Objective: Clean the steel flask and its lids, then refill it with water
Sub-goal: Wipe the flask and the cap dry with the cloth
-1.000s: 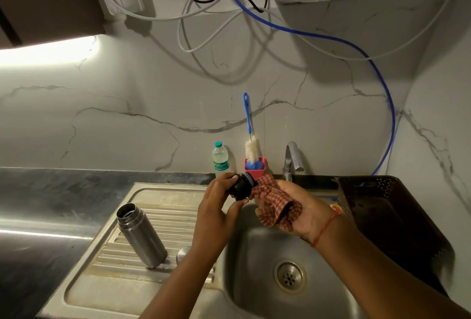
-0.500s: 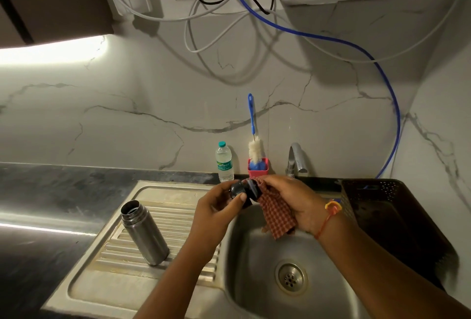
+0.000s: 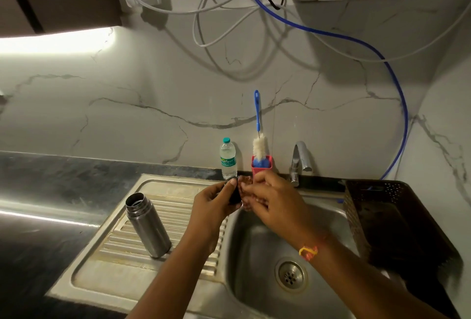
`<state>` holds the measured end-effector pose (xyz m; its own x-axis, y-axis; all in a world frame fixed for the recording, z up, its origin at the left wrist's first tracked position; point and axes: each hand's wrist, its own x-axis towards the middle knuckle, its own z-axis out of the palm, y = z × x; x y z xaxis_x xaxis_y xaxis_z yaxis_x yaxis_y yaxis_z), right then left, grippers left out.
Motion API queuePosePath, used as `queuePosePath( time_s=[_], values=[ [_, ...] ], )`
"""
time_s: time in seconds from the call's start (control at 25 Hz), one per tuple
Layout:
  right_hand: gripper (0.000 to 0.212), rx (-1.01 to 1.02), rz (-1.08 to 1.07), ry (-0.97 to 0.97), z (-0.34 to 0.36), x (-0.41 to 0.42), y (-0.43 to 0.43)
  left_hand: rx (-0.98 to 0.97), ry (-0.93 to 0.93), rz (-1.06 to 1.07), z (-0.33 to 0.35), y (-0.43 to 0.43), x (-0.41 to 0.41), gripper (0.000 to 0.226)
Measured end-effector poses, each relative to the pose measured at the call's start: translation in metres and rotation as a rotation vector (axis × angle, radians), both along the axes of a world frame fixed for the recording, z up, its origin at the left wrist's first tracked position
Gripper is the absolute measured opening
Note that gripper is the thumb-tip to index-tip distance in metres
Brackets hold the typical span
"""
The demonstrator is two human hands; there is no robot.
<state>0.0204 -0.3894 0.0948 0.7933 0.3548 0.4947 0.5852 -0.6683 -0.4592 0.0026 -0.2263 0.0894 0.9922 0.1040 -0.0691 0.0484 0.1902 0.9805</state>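
The open steel flask (image 3: 148, 224) stands upright on the ribbed drainboard (image 3: 163, 262), left of my arms. My left hand (image 3: 216, 204) grips a small black lid (image 3: 234, 195) above the sink's left edge. My right hand (image 3: 270, 199) presses a red checked cloth (image 3: 245, 181) against that lid; most of the cloth is hidden inside the hand. A second lid is not visible; my left forearm covers the spot on the drainboard where a round steel piece lay.
The steel sink (image 3: 254, 255) with its drain (image 3: 290, 273) lies below my hands. Behind stand a small plastic water bottle (image 3: 228, 158), a bottle brush (image 3: 258, 145) in a red holder (image 3: 262, 165) and the tap (image 3: 299, 158). A dark perforated basket (image 3: 390, 216) sits at the right.
The cloth, which hung loose below my right hand, is now bunched inside it against the lid. Both hands have closed together over the lid.
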Motion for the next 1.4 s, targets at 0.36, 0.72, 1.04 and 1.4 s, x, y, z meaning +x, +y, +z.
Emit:
queuePosePath(
  time_s=[0.36,0.72,1.04,1.4],
  values=[
    [0.024,0.278,-0.149,0.182,-0.019,0.018,0.023,-0.262,0.178,-0.058,-0.014,0.032,-0.006,0.028],
    [0.022,0.321,-0.218,0.365,-0.053,0.012,0.045,1.003,0.007,0.029,-0.086,0.096,0.005,0.060],
    [0.037,0.785,-0.292,0.839,-0.095,0.008,0.079,0.716,0.116,0.116,-0.134,0.124,0.016,0.047],
    [0.020,1.052,-0.440,0.952,-0.129,-0.013,0.095,0.709,0.073,0.170,-0.200,0.128,0.050,0.046]
  ],
)
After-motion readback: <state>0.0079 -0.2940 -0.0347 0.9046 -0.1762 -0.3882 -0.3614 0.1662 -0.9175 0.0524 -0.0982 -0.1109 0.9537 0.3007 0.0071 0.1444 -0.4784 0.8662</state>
